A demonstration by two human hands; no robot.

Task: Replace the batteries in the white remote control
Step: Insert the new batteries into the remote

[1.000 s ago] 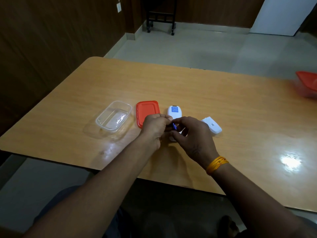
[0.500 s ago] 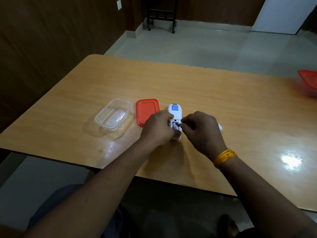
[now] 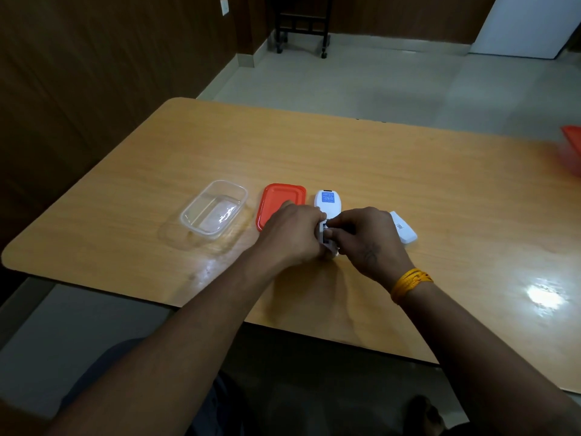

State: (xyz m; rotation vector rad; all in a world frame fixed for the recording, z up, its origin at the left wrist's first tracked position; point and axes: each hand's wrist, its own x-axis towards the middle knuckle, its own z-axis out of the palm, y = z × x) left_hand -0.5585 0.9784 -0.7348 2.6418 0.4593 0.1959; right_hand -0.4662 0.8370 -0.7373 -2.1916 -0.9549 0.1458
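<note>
The white remote control (image 3: 328, 204) lies face down on the wooden table (image 3: 377, 158), its blue label at the far end and its battery bay uncovered. My left hand (image 3: 292, 234) grips the remote's left side and holds it steady. My right hand (image 3: 364, 237) pinches a small dark battery with thumb and fingertips right at the bay; most of the battery is hidden by my fingers. The white battery cover (image 3: 404, 228) lies just right of my right hand.
An orange lid (image 3: 276, 199) lies left of the remote, partly under my left hand. Further left stands a clear plastic container (image 3: 213, 212). Another orange-lidded container (image 3: 572, 149) sits at the table's right edge. A wheeled stand (image 3: 301, 26) is on the far floor.
Both hands have shifted forward over the remote. My right hand has brought the battery from above the table down into the bay, and my left hand has closed on the remote's side.
</note>
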